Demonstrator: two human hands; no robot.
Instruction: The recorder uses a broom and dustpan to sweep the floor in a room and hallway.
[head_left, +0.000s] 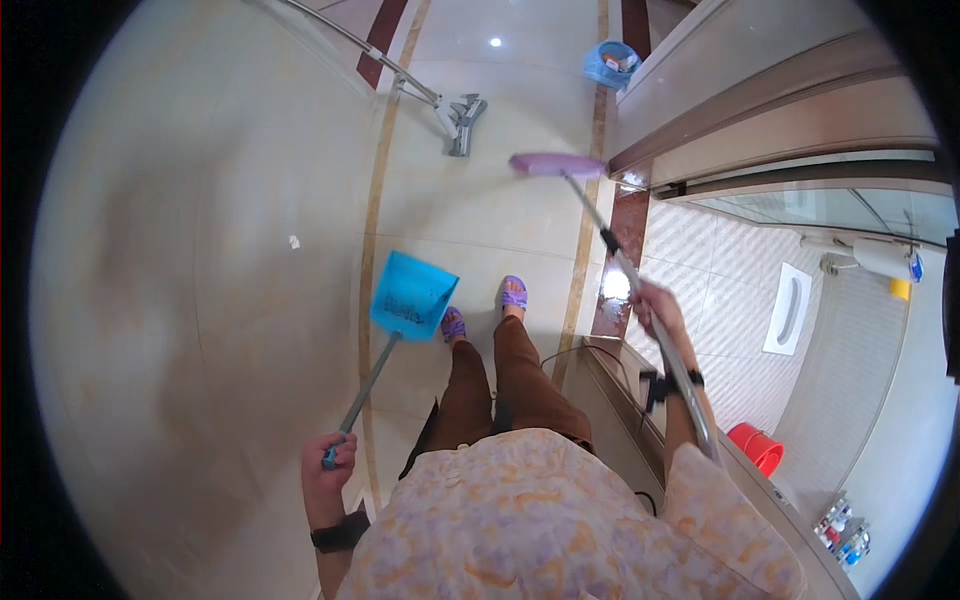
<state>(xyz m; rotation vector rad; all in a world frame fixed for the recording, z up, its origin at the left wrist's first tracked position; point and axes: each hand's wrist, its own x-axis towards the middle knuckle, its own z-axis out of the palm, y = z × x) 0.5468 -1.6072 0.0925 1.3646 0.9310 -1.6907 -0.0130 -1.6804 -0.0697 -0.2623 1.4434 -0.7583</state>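
Observation:
My left hand (330, 459) is closed around the grey handle of a blue dustpan (414, 296), which is beside my left slipper and has dark debris in it. My right hand (657, 307) grips the metal pole of a broom or mop with a purple head (559, 165). That head lies ahead of me to the right, near the door frame, and looks slightly blurred. Farther ahead on the left, a squeeze mop with a grey head (466, 126) has its pole slanting to the upper left.
A bin with a blue liner (611, 66) is by the wall ahead. A dark red threshold (624, 247) borders a tiled bathroom with a squat toilet (787, 309) and a red bucket (756, 448). A thin cable (592, 348) runs near the door frame. The pale wall (225, 300) rises at left.

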